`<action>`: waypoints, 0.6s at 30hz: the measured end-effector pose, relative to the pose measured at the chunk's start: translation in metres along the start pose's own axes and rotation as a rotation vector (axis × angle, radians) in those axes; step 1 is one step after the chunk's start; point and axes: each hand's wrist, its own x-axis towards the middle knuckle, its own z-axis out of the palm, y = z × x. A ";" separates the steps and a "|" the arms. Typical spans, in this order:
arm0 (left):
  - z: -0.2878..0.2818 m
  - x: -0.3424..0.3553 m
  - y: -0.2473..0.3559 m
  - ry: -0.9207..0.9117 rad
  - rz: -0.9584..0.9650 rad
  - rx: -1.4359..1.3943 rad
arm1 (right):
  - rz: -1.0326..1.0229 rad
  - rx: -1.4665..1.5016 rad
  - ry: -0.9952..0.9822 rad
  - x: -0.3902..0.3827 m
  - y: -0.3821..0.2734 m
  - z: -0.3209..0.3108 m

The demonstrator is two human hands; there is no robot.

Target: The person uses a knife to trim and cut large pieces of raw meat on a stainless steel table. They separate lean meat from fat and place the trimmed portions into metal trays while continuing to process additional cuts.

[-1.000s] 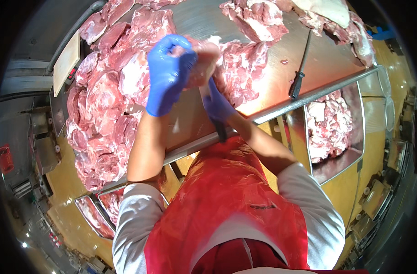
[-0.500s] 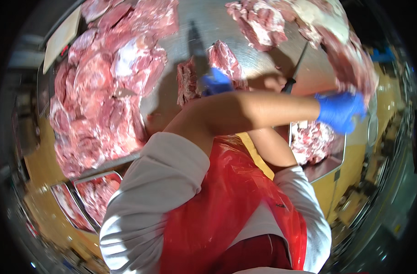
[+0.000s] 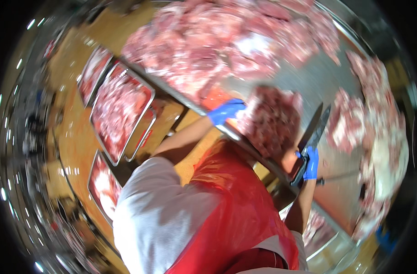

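My left hand (image 3: 227, 111), in a blue glove, is closed at the left edge of a meat piece (image 3: 274, 121) with a dark red, ridged face. The fingertips are blurred against that edge. My right hand (image 3: 311, 162), also blue-gloved, is wrapped round the dark handle of a knife (image 3: 319, 128). Its blade points away from me, up and to the right, beside the meat. Just right of this hand lies a thin dark rod (image 3: 343, 177) with a black handle, on the metal table (image 3: 304, 86).
Large pink cuts (image 3: 208, 50) cover the table's far left. More meat (image 3: 348, 121) and a long pale-fatted piece (image 3: 386, 155) lie at the right. Filled metal trays (image 3: 150, 93) stand at the left over a yellowish floor (image 3: 71, 123); another tray (image 3: 334, 220) sits below the right edge.
The view has swung left. My left hand has come back from the far right, over a tray, to the dark red meat; my arms are no longer crossed. The right hand keeps the knife.
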 end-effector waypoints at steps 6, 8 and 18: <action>0.017 0.043 0.002 -0.535 -0.033 -0.426 | 0.056 0.099 -0.303 0.094 0.033 0.026; 0.040 0.046 -0.001 -0.377 -0.078 -0.446 | 0.018 0.026 -0.165 0.095 0.027 0.038; 0.015 0.064 -0.007 -0.447 0.178 -0.038 | -0.246 -0.134 0.140 0.032 0.059 0.098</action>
